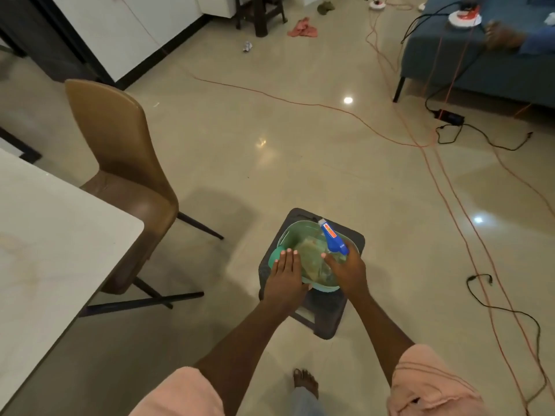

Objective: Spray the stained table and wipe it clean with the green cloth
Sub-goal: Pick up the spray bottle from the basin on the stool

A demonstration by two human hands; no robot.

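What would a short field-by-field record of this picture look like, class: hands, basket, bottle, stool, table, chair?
left hand: flat on the basket's near-left rim
right hand: on the bottle, grip unclear
basket: green, on the stool, cloth-like contents
bottle: blue spray head, nozzle pointing away
stool: dark, on the floor
table: pale top, at left, apart from the stool
chair: brown, beside the table

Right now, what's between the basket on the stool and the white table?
In the head view, only bare shiny floor separates the green basket from the white table; the brown chair stands farther back.
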